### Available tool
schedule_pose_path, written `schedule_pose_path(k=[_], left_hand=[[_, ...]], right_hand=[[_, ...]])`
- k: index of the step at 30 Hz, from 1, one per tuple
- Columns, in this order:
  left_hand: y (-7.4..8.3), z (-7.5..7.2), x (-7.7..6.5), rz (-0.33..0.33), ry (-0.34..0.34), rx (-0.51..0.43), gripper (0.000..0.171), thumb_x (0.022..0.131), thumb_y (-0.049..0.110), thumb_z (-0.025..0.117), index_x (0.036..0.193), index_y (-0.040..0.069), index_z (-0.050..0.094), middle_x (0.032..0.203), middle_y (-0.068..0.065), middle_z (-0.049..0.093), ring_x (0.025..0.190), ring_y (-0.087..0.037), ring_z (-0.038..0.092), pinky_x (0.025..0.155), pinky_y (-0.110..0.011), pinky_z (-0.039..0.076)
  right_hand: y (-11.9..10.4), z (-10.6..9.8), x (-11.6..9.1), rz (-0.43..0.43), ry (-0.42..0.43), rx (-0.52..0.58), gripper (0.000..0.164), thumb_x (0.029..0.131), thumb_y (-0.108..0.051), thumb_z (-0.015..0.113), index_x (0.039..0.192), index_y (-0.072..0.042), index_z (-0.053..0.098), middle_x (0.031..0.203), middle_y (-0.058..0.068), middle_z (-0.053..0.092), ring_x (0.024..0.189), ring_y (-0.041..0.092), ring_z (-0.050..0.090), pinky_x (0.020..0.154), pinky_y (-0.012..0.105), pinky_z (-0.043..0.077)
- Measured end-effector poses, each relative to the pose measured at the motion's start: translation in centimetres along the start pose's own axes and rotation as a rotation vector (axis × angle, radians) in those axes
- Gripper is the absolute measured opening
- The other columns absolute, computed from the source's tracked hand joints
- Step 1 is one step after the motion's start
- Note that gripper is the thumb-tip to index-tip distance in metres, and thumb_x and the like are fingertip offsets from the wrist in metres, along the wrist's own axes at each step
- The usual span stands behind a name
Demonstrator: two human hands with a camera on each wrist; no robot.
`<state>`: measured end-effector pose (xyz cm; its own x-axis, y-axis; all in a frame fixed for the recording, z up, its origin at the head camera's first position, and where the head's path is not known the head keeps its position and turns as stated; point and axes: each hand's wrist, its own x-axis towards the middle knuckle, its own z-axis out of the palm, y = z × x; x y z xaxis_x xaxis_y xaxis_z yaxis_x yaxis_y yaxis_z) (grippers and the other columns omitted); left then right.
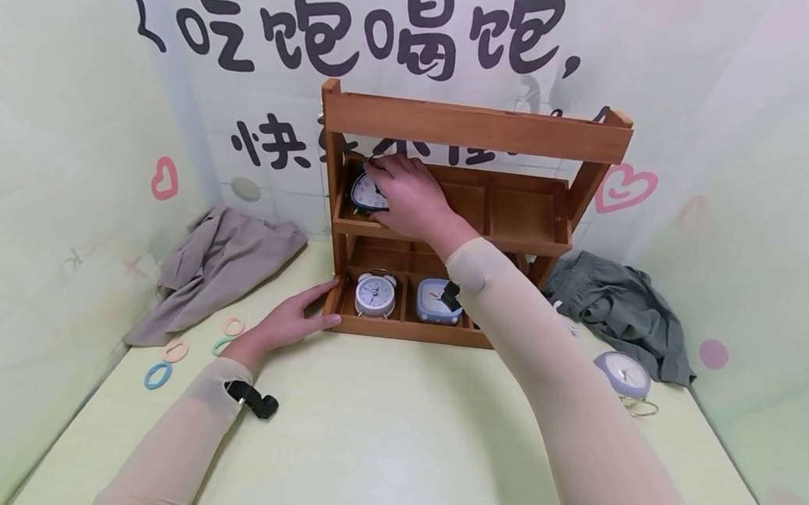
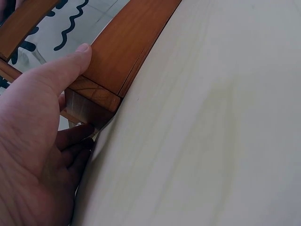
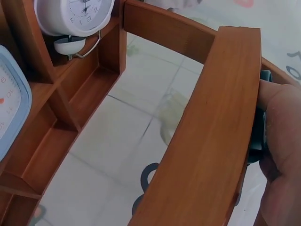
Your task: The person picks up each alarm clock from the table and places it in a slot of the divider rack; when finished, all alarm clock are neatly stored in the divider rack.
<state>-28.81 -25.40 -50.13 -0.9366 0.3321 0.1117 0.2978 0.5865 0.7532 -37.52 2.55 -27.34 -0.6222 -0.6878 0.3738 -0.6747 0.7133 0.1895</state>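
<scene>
- The right hand has its fingers curled over the top and side of a dark clock, so that's a proper hold, not just a touch.
- That clock is at the left end of the upper tray on the wooden rack, dial facing out. Can't tell if its weight is on the tray floor or partly on the fingers.
- Taking it from above and the side makes sense to me: the tray's lip and end wall leave little room lower down, and most of the dial stays readable.
- The left hand grips the rack's lower left front corner, thumb on the front board, fingers round the side. My guess is it's bracing the thing, since the other hand is working up high and could nudge it.
- Lower tray: a white clock and a light blue clock sit in neighbouring compartments, dials outward, dividers keeping them apart.
- A lavender clock lies on the desk off to the right, near a dark green cloth.
- Over on the left there's a grey-brown cloth, with coloured rings near it, well apart from the clocks.
</scene>
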Motion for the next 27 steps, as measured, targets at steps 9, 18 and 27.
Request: schedule_pose_path(k=[9, 18, 27], left_hand=[[0.2, -0.1, 0.1, 0.003, -0.004, 0.005, 0.087, 0.103, 0.053, 0.079, 0.176, 0.030, 0.038, 0.180, -0.002, 0.037, 0.167, -0.032, 0.029, 0.135, -0.058, 0.023], [0.7, -0.1, 0.0, -0.004, -0.006, 0.005, 0.087, 0.103, 0.052, 0.079, 0.176, 0.029, 0.037, 0.180, 0.000, 0.035, 0.167, -0.033, 0.028, 0.135, -0.059, 0.022], [0.5, 0.0, 0.0, 0.006, -0.003, 0.021, 0.086, 0.104, 0.051, 0.079, 0.176, 0.028, 0.037, 0.180, 0.000, 0.036, 0.167, -0.034, 0.029, 0.135, -0.059, 0.022]], right_hand=[[0.0, -0.3, -0.6, -0.027, -0.048, -0.009, 0.086, 0.106, -0.052, 0.075, 0.172, -0.008, 0.041, 0.173, 0.017, 0.041, 0.160, 0.037, 0.036, 0.134, 0.055, 0.028], [0.1, -0.4, -1.2, -0.031, -0.070, 0.006, 0.083, 0.111, -0.051, 0.067, 0.174, -0.007, 0.037, 0.176, 0.018, 0.034, 0.163, 0.039, 0.029, 0.136, 0.056, 0.023], [-0.4, -0.1, -1.5, -0.009, -0.143, 0.007, 0.079, 0.116, -0.045, 0.056, 0.176, -0.003, 0.025, 0.182, 0.021, 0.019, 0.168, 0.042, 0.016, 0.136, 0.061, 0.017]])
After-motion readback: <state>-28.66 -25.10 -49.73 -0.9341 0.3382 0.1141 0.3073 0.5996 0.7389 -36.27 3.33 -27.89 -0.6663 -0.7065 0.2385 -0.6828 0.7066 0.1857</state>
